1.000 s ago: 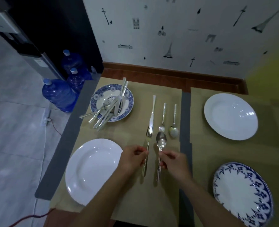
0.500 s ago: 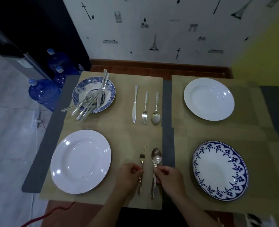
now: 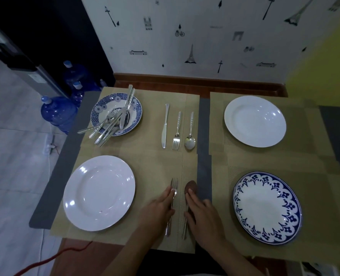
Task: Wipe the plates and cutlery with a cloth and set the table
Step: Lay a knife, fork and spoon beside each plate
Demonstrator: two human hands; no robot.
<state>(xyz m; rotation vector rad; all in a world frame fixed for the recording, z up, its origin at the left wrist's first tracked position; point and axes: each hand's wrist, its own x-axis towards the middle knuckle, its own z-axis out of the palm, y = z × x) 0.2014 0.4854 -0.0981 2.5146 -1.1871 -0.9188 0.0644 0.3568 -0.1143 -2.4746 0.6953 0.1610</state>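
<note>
A fork [image 3: 173,185] and a spoon [image 3: 191,187] lie side by side on the near mat, between a white plate [image 3: 99,193] and a blue-patterned plate [image 3: 267,208]. My left hand [image 3: 157,211] rests flat on the fork's handle with straight fingers. My right hand [image 3: 202,216] lies flat on the spoon's handle, fingertips at the bowl. Farther back lie a knife [image 3: 165,126], a fork [image 3: 177,131] and a spoon [image 3: 190,132] in a row. No cloth is in view.
A blue-patterned bowl [image 3: 99,112] at the back left holds several loose pieces of cutlery [image 3: 113,120]. A white plate [image 3: 254,121] sits at the back right. Beige placemats [image 3: 151,162] cover the table. Water bottles [image 3: 59,112] stand on the floor to the left.
The fork and spoon were drawn back from the far row and laid on the near mat. Both hands went from pinching the handles to lying flat on them.
</note>
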